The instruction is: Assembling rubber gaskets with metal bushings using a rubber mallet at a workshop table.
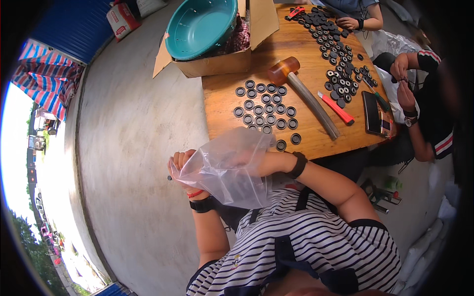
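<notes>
Wooden table (pixel 218 111) is standing beyond a clear plastic bag (pixel 228 186), whose side the left hand (pixel 182 162) is clutching, seemingly for steadiness, the right hand (pixel 251 161) showing through it, grip unclear. Black discs (pixel 270 120) are lying unstacked, likely for easy reach.

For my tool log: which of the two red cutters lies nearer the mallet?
The red cutter just right of the mallet; the other cutter lies beside discs at the far end of the table.
</notes>
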Motion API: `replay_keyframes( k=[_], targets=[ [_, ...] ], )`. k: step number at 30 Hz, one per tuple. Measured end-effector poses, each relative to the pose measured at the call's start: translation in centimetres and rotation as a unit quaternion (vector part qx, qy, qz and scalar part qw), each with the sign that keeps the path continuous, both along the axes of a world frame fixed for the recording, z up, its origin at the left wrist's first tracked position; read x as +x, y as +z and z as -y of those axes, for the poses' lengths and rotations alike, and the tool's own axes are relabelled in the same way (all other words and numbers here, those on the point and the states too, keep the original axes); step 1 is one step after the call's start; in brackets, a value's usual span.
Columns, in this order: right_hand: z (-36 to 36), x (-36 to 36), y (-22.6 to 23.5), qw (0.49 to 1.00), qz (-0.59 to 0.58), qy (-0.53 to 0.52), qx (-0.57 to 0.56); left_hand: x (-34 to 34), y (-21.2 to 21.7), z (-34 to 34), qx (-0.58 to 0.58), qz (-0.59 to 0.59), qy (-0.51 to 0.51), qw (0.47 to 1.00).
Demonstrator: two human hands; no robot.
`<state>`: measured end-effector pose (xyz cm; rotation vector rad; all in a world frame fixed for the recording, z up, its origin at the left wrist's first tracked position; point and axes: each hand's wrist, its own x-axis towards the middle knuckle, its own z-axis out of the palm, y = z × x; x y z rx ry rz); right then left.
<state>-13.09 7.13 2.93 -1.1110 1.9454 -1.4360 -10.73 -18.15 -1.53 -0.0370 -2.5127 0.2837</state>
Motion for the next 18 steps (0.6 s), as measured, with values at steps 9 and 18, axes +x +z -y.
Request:
replay_keyframes(
  k=[9, 18],
  targets=[
    [4.9, -1.4, 0.6, 0.981, -0.052, -0.145, 0.122, 3.7, 0.6, -4.0, 0.8, -0.071, -0.117, 0.584],
    [5.0, 1.0, -1.5, 0.955, -0.078, -0.248, 0.139, 11.5, -6.3, -7.7, 0.327, 0.17, -0.146, 0.918]
  ],
)
